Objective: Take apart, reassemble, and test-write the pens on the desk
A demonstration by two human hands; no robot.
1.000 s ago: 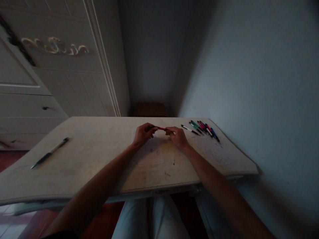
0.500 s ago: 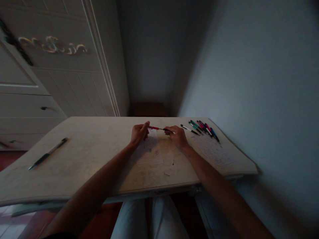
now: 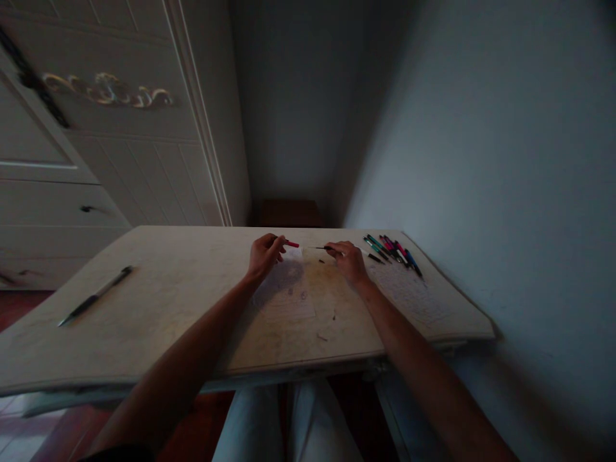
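My left hand (image 3: 264,258) is closed on the red barrel (image 3: 292,244) of a pen, which points right from its fingertips. Facing it, my right hand (image 3: 351,263) pinches a dark pen part (image 3: 328,248). From that part a thin refill (image 3: 316,248) sticks out to the left. A small gap separates the refill's end from the red barrel. Both hands are over the far half of the table, above a sheet of paper (image 3: 283,305) with faint marks. A small dark piece (image 3: 321,261) lies just below the refill; its kind is unclear.
Several pens (image 3: 392,249) lie bunched at the table's back right, near a handwritten sheet (image 3: 416,298). A black and white pen (image 3: 96,295) rests at the left. Tiny bits (image 3: 322,337) lie near the front edge of the table (image 3: 192,333). A wall (image 3: 520,192) borders the right.
My hands have moved apart. The red barrel has come away from the refill, going left, while the dark part with the refill has shifted right.
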